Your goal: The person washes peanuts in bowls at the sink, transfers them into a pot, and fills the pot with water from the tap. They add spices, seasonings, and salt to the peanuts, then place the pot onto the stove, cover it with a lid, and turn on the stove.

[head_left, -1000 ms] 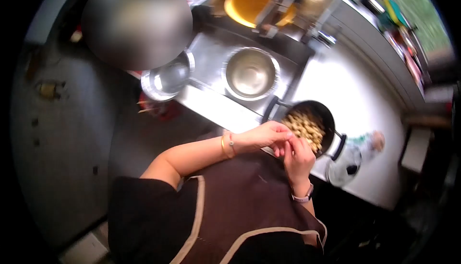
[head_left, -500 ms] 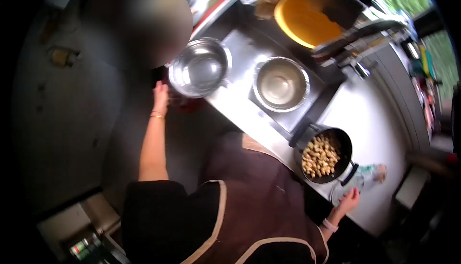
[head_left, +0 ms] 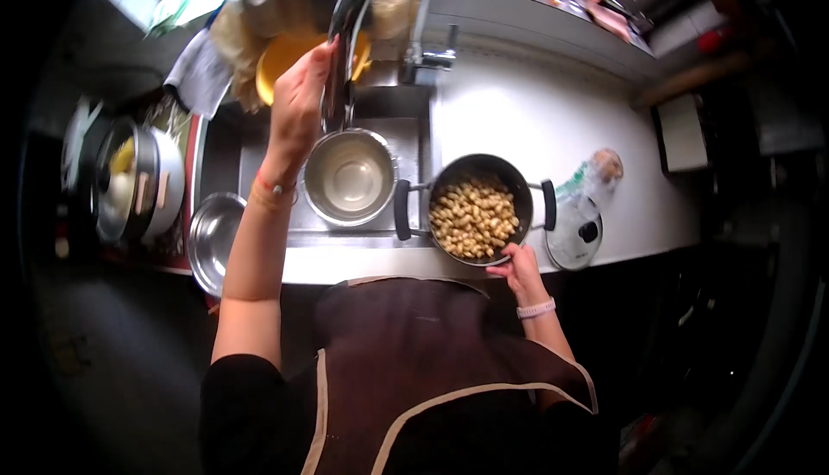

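Observation:
My left hand (head_left: pixel 298 108) is raised over the sink, its fingers closed against the side of the tall curved faucet (head_left: pixel 342 52). Below the faucet a round metal bowl (head_left: pixel 352 178) sits in the sink. To its right, on the white counter, stands a black pot (head_left: pixel 523 188) with two handles, partly filled with peanuts in their shells (head_left: pixel 473 216). My right hand (head_left: pixel 518 269) touches the pot's near right rim, fingers bent; whether they pinch the rim is hard to make out.
A second metal bowl (head_left: pixel 216 242) rests at the sink's left edge. Right of the pot lie a glass lid (head_left: pixel 574 235) and a plastic bag (head_left: pixel 596 173). A yellow basin (head_left: pixel 281 65) is behind the sink, a white cooker (head_left: pixel 164 186) at the far left.
The view has swung left and levelled. My left hand has gone from low at the left up to the faucet. My right hand has moved from beside the lid to the pot's rim.

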The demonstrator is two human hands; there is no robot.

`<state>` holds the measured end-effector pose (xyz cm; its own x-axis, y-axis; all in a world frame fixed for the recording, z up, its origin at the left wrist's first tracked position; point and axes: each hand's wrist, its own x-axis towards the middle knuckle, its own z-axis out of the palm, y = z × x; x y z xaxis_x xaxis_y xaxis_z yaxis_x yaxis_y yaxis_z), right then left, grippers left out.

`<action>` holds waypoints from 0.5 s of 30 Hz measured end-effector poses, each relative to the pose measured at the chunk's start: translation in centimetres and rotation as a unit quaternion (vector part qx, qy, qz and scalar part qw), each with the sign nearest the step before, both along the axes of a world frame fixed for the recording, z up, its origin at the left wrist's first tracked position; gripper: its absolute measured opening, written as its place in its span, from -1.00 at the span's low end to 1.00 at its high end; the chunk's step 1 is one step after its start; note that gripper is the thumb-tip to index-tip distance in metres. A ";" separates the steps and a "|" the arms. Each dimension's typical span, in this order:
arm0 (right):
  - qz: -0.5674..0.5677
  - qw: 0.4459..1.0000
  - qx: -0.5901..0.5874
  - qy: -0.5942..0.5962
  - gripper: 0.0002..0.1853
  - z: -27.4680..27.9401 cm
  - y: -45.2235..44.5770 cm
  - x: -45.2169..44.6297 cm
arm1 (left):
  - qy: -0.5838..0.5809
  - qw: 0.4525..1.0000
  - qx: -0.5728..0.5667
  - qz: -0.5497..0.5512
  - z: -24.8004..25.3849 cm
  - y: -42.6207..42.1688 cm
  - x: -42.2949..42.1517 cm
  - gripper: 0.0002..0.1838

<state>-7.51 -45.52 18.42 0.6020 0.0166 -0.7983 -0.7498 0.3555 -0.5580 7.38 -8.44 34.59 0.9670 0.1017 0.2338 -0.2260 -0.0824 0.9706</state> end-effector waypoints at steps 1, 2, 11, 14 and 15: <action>-0.022 1.000 -0.013 -0.016 -0.62 1.0 0.8 -0.2 | 0.011 0.999 0.007 -0.045 0.4 -0.1 -0.8 -0.50; -0.044 0.998 -0.026 -0.044 -0.63 1.7 1.8 -0.6 | -0.032 0.996 0.073 -0.044 -0.2 -0.6 -2.7 -0.47; -0.108 0.986 -0.055 -0.118 -0.65 1.5 4.2 -1.2 | 0.045 0.960 -0.104 -0.256 -1.9 -7.5 -3.1 -0.61; -0.105 0.986 -0.039 -0.125 -0.65 0.2 4.0 -0.5 | 0.021 0.978 -0.040 -0.206 -5.9 -10.2 4.3 -0.37; -0.132 0.981 -0.062 -0.126 -0.64 -1.1 4.0 -0.5 | 0.011 0.984 0.031 -0.174 -7.8 -11.0 6.2 -0.30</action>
<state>-8.03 -41.49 17.36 0.7506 -0.2554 -0.6094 -0.4730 0.4363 -0.7655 13.60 -19.43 26.80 0.9457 -0.2496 0.2082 -0.2302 -0.0622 0.9711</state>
